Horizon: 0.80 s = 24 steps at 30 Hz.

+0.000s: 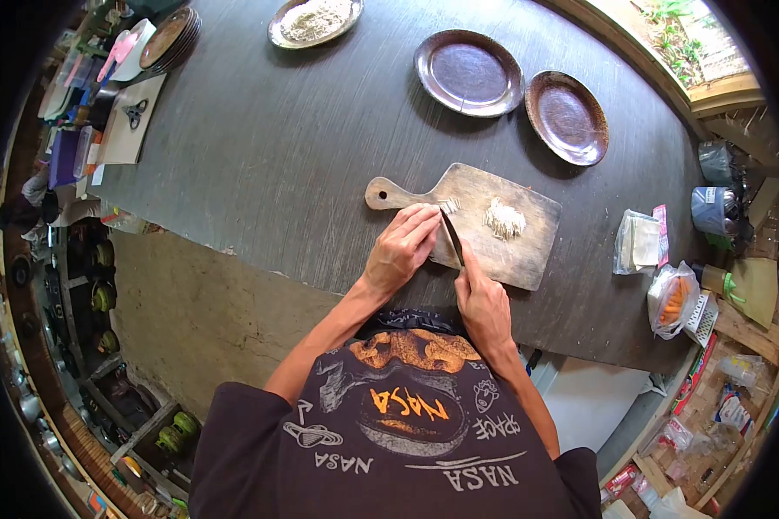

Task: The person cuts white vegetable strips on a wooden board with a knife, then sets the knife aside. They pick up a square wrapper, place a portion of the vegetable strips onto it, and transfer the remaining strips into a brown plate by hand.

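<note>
A wooden cutting board [532, 246] with a round handle lies near the table's front edge. My right hand [485, 307] is closed around the handle of a knife [452, 238], its dark blade pointing away from me over the board. On the board's left part, my left hand [404, 248] has its fingers bent and pressed together beside the blade. Whatever lies under those fingers is hidden. Just beyond the blade tip are a few thin pale strips [449, 205]. A small heap of pale, finely cut strips [504, 219] rests at the board's middle right.
Two brown oval plates [469, 73] [567, 118] stand beyond the board. A plate of whitish powder [316, 19] is at the far left. Scissors [134, 114] lie on a board at left. Napkins [639, 244] and bagged carrots [673, 300] sit at the right edge.
</note>
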### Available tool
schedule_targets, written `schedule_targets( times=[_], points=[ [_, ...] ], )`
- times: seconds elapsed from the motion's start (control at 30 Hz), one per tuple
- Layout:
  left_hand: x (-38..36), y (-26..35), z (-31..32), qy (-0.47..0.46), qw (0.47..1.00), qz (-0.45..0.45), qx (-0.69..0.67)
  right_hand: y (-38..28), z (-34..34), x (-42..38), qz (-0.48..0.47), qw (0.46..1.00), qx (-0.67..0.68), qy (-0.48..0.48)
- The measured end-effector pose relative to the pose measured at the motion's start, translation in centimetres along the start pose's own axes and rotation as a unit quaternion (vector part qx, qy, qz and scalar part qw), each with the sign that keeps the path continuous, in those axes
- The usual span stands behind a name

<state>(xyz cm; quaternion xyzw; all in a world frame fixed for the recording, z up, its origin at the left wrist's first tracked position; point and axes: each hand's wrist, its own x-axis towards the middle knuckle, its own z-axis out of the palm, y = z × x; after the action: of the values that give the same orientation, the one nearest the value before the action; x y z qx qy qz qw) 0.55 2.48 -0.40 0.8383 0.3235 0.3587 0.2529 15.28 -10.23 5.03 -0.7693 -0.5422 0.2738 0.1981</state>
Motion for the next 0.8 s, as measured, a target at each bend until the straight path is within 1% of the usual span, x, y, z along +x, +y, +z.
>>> schedule_targets(
  times=[0.17,0.23,0.37,0.43,0.63,0.8],
  points=[
    [0.2,0.2,0.0,0.003,1.0,-0.009,-0.005,-0.3,-0.2,0.3,0.006,1.0,-0.026,-0.008],
    [0.1,0.2,-0.1,0.001,1.0,-0.007,0.0,-0.7,-0.1,0.0,0.011,0.999,-0.04,0.005],
    [0.1,0.4,0.0,-0.004,1.0,-0.009,0.008,0.2,-0.5,-1.0,0.019,0.999,-0.035,-0.019],
    [0.0,0.0,0.0,0.003,1.0,-0.01,-0.008,0.2,-0.3,-1.1,0.001,0.999,-0.031,-0.009],
    [0.0,-0.1,-0.2,0.0,1.0,-0.014,-0.018,0.3,0.2,0.0,-0.012,1.0,-0.011,0.0],
    [0.0,0.1,-0.3,0.004,1.0,-0.018,-0.021,-0.3,0.2,0.4,-0.006,1.0,-0.012,-0.001]
  ],
)
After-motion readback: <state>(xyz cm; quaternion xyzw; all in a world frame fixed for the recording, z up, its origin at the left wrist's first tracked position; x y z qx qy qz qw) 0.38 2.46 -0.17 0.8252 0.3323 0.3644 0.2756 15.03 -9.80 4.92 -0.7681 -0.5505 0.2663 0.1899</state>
